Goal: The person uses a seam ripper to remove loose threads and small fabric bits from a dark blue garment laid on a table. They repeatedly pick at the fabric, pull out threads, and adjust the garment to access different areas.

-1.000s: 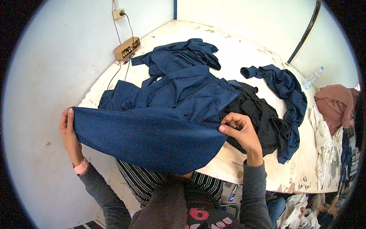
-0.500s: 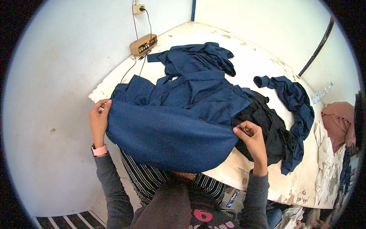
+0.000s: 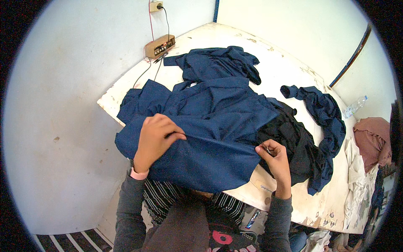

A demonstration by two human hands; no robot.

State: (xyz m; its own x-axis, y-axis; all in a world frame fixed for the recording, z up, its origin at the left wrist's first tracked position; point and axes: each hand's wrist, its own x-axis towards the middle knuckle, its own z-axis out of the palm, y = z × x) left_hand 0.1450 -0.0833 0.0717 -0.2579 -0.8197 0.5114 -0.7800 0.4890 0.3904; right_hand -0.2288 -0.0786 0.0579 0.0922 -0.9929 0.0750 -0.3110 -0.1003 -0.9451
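A large piece of dark blue cloth (image 3: 205, 164) drapes over the near edge of the table and down toward my lap. My left hand (image 3: 157, 136), with a pink band at the wrist, pinches a fold near the middle of the cloth's upper part. At the cloth's right end, my right hand (image 3: 273, 155) grips the edge between thumb and fingers. Between the two hands the fabric is drawn into a fairly straight crease. More blue cloth (image 3: 218, 98) lies rumpled just beyond, joined or overlapping; I cannot tell which.
Another blue bundle (image 3: 220, 63) lies farther back. To the right are black cloth (image 3: 289, 145) and a twisted blue length (image 3: 329, 122). A brown box with wires (image 3: 159, 47) sits by the left wall. A plastic bottle (image 3: 354, 106) and brown cloth (image 3: 371, 138) line the right side.
My left hand has let go of the cloth's left corner and moved right to pinch it near the middle. The left corner now hangs loose. My right hand keeps its hold.
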